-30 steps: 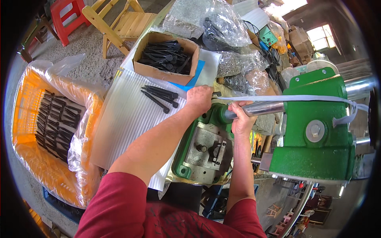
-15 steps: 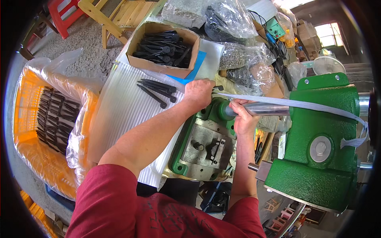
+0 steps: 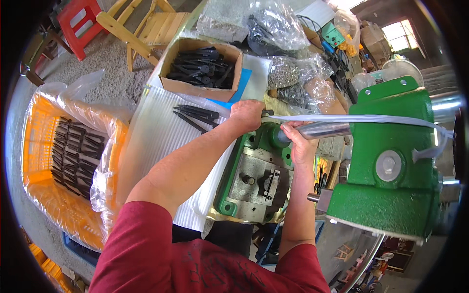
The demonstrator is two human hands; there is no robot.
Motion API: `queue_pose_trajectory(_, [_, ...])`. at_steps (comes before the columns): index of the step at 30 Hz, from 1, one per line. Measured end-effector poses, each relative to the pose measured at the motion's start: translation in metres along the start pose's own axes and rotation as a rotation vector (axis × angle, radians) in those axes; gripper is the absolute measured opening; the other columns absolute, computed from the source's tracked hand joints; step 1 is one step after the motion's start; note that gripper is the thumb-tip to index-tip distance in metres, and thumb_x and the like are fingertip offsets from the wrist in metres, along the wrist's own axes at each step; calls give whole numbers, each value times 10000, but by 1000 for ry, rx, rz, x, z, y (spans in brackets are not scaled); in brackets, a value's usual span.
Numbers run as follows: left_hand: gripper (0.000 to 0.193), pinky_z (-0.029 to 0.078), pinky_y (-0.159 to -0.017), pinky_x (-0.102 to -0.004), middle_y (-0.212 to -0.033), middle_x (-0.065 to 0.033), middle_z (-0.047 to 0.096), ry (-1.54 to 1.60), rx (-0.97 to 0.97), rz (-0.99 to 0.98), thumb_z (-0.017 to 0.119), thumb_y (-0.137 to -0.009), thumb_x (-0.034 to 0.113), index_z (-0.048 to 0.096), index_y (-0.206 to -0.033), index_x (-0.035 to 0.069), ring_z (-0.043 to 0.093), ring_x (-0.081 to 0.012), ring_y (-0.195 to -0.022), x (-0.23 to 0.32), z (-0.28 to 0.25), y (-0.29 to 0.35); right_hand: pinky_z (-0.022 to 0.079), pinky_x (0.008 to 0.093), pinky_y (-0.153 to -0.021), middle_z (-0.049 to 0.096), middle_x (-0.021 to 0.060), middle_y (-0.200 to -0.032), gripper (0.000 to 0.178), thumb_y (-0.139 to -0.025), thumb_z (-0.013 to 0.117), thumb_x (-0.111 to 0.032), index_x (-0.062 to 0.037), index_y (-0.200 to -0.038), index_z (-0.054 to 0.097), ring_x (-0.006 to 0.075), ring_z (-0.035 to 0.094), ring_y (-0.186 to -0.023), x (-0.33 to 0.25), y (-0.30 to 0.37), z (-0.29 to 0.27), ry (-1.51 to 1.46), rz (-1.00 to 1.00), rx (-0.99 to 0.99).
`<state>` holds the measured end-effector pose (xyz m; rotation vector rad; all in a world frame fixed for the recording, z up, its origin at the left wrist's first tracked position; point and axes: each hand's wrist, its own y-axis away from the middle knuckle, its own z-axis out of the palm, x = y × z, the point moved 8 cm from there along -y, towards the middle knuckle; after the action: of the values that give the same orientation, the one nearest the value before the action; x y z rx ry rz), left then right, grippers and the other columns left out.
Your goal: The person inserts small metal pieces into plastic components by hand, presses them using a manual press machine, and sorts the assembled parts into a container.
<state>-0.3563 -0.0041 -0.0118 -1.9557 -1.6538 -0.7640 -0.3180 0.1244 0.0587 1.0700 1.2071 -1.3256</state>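
Note:
My left hand (image 3: 246, 115) is closed, knuckles up, beside the green press base. The dark round head of a black peg-like piece (image 3: 267, 113) sticks out past its fingers; the rest is hidden. From beside that head a pale elastic strap (image 3: 361, 118) runs right to the green press head (image 3: 391, 161). My right hand (image 3: 299, 141) is closed in front of the steel column (image 3: 327, 129), just under the strap; what its fingers hold is hidden. Several similar black pegs (image 3: 198, 115) lie on white foam sheeting (image 3: 166, 132), left of my left hand.
A cardboard box (image 3: 195, 90) of black pegs stands behind the foam. The press base (image 3: 244, 188) carries a metal fixture (image 3: 268, 185). At left, a plastic-lined orange crate (image 3: 36, 141) holds rows of black pegs. Bagged parts (image 3: 276, 29) and a wooden chair (image 3: 129, 29) are farther back.
The view has shifted slightly, moving the press head up and left in the picture. Both hands stay in nearly the same place by the column, still closed.

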Motion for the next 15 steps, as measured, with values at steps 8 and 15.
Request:
queue_pose_trajectory(8, [299, 415, -777, -386, -939, -131, 578, 63, -107, -27, 530, -679, 101, 576, -974, 108, 534, -296, -902, 8, -4, 4, 440, 233, -611, 508, 50, -822, 367, -623, 699, 0, -10, -907, 466, 123, 512, -699, 5, 8, -6, 73, -23, 73])
queue_pose_trajectory(15, [293, 417, -763, -392, -887, -161, 580, 177, 115, 52, 468, -709, 73, 570, -984, 90, 540, -315, -858, 19, -44, 20, 345, 307, -820, 459, 71, -1011, 508, -671, 676, -145, -5, -1060, 381, 169, 429, -950, 5, 32, -20, 263, -55, 47])
